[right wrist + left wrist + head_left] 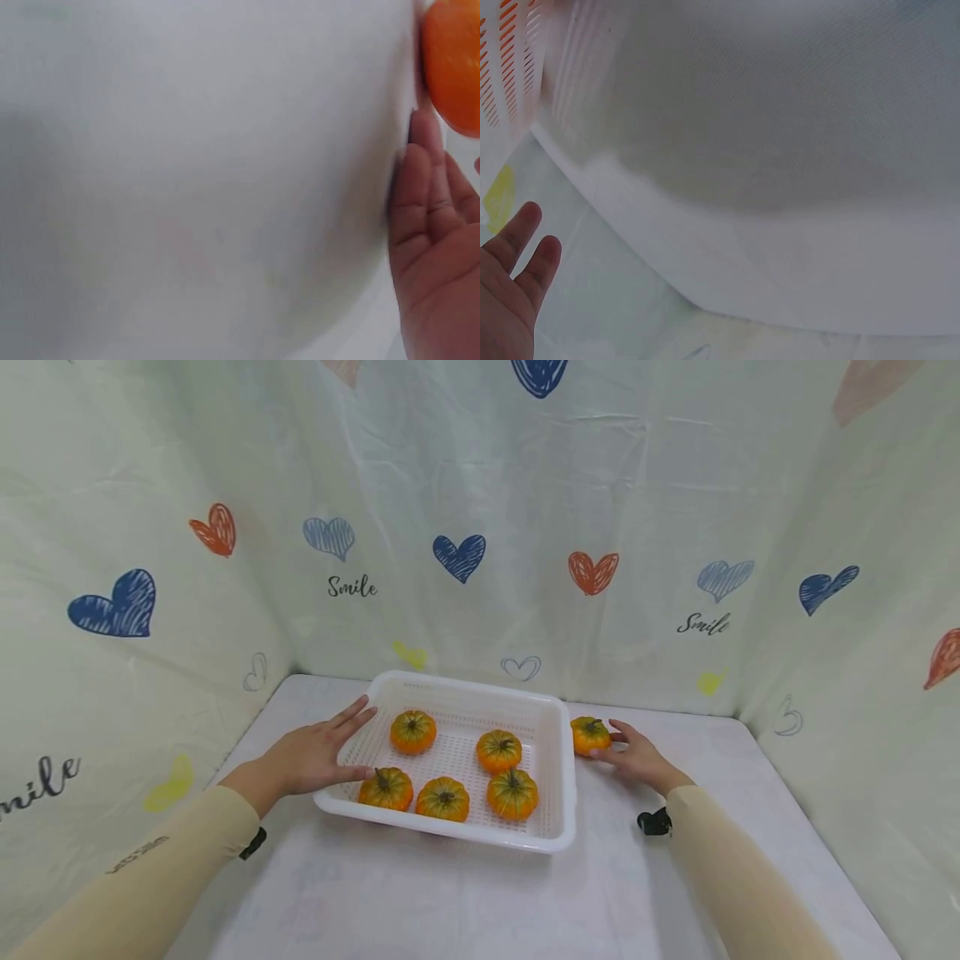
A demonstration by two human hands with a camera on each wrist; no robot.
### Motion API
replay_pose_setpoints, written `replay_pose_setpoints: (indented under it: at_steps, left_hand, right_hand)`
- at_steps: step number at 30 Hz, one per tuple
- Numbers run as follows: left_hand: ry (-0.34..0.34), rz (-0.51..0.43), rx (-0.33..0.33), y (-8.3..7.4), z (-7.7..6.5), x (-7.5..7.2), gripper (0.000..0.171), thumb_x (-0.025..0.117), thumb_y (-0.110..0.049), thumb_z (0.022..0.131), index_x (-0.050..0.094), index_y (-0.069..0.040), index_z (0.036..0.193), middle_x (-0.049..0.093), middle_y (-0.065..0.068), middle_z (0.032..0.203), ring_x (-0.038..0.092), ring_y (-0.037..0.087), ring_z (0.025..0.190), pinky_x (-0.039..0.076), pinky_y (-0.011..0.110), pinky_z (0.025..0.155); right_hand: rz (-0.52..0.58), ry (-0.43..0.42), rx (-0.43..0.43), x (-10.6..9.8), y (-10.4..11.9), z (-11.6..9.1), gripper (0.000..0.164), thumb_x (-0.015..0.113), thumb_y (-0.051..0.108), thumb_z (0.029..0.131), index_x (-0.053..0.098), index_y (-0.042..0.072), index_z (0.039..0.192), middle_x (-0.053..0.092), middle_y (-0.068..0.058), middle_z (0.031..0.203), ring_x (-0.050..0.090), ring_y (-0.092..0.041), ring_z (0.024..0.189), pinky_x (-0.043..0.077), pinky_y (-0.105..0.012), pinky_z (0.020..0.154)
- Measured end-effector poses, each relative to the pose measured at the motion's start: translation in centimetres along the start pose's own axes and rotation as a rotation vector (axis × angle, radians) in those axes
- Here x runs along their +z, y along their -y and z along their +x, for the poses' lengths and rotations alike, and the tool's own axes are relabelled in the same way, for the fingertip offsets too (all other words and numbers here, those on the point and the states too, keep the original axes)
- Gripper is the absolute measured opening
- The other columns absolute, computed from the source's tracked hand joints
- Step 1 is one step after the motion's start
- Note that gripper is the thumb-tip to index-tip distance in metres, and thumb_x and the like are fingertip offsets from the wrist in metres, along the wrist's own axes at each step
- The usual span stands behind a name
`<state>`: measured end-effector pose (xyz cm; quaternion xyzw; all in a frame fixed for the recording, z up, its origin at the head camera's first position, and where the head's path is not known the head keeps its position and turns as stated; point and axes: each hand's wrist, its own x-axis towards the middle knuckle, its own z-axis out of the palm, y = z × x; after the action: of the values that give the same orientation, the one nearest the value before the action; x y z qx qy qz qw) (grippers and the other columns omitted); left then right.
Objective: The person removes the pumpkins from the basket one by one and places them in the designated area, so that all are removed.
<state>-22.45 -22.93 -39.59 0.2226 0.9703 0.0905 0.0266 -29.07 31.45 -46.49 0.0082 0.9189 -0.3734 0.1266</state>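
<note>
A white slotted plastic basket (558, 842) sits on the table with several small orange-and-green pumpkins in it, among them a back-left pumpkin (413, 732) and a front-left pumpkin (386, 790). My left hand (321, 754) lies along the basket's left side, fingers extended and thumb spread toward the front-left pumpkin. Outside the right wall is another pumpkin (590, 736). Beside it is my right hand (637, 758), fingertips and thumb right at its right side. In the right wrist view, that hand's fingers (411, 184) are fairly straight, just below the orange pumpkin (456, 67).
The table (420, 902) has a pale cover. A light curtain (525, 627) printed with hearts and lettering stands behind the basket and along both sides. Each wrist carries a small black device; the right one (654, 822) shows below the sleeve.
</note>
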Motion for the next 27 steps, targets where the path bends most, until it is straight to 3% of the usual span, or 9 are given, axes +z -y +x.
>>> replay_pose_setpoints:
  at_steps: [3,8,12,16,21,27]
  left_hand:
    - [-0.008,0.002,0.008,0.1,0.1,0.1,0.096,0.054,-0.07,0.088,0.024,-0.013,0.159,0.01,0.009,0.167,0.05,0.047,0.127,0.042,0.064,0.099]
    - [-0.01,-0.004,0.012,0.1,0.2,0.2,0.096,0.054,-0.07,0.088,0.024,-0.012,0.159,0.01,0.009,0.166,0.049,0.047,0.128,0.042,0.064,0.099]
    - [-0.005,-0.006,0.009,0.2,0.2,0.2,0.097,0.053,-0.071,0.088,0.022,-0.013,0.159,0.009,0.009,0.167,0.048,0.048,0.129,0.041,0.064,0.099]
    - [-0.009,0.0,0.005,0.5,0.1,0.2,0.097,0.053,-0.071,0.088,0.022,-0.013,0.16,0.008,0.008,0.167,0.047,0.048,0.129,0.041,0.065,0.099]
    - [-0.015,0.003,0.01,0.7,0.1,0.3,0.097,0.053,-0.071,0.088,0.023,-0.013,0.159,0.01,0.009,0.167,0.048,0.047,0.129,0.042,0.064,0.098]
    - [0.001,-0.001,-0.001,0.5,0.3,0.4,0.098,0.053,-0.072,0.088,0.022,-0.014,0.16,0.009,0.008,0.167,0.047,0.047,0.13,0.041,0.064,0.1]
  right_hand:
    - [-0.008,0.018,0.029,-1.4,0.0,-0.4,0.101,0.07,0.053,0.089,0.015,0.005,0.159,0.037,-0.028,0.15,0.057,-0.039,0.118,0.049,-0.05,0.097]
    - [-0.087,0.008,0.0,-4.4,1.3,-1.3,0.1,0.067,0.054,0.091,0.014,0.003,0.158,0.037,-0.028,0.15,0.048,-0.045,0.126,0.042,-0.06,0.102]
    - [-0.156,-0.015,-0.094,-6.7,4.4,-1.5,0.098,0.067,0.055,0.091,0.018,0.002,0.157,0.04,-0.028,0.149,0.041,-0.048,0.131,0.038,-0.063,0.103]
    - [-0.18,-0.007,-0.197,-7.8,8.9,-1.3,0.092,0.068,0.049,0.092,0.021,0.004,0.157,0.041,-0.027,0.149,0.043,-0.048,0.131,0.042,-0.061,0.101]
    - [-0.183,0.035,-0.278,-7.0,14.7,-1.2,0.088,0.071,0.045,0.091,0.025,0.011,0.158,0.043,-0.019,0.149,0.05,-0.041,0.127,0.048,-0.055,0.097]
    - [-0.179,0.152,-0.392,-3.7,20.2,-0.8,0.083,0.074,0.042,0.09,0.031,0.016,0.157,0.047,-0.016,0.147,0.058,-0.033,0.12,0.052,-0.048,0.094]
